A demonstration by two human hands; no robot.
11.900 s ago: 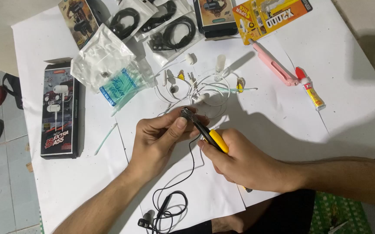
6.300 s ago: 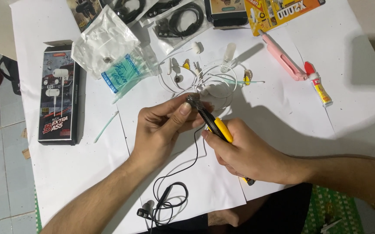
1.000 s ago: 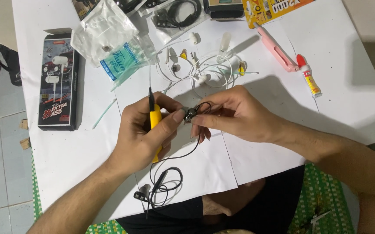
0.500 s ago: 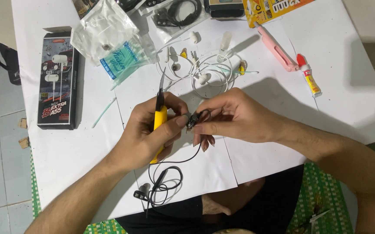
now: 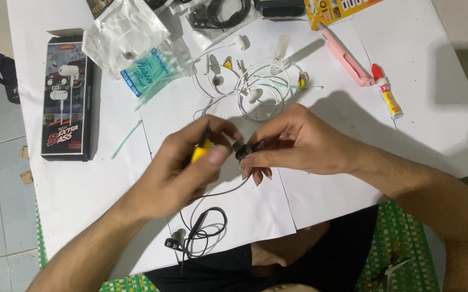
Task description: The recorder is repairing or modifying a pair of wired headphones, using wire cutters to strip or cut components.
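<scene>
Over the white paper-covered desk (image 5: 434, 108), my left hand (image 5: 182, 167) is closed around a yellow-handled tool (image 5: 200, 152). My right hand (image 5: 299, 141) pinches a small black earphone piece (image 5: 243, 151), its thin dark cable (image 5: 204, 227) trailing down into a loose coil.

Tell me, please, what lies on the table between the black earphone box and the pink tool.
In the head view, between the black earphone box and the pink tool lie clear plastic bags and tangled white earphones.

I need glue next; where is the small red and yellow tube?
In the head view, the glue tube lies on the white table at the upper right, just right of the pink tool, beyond the right hand.
</scene>
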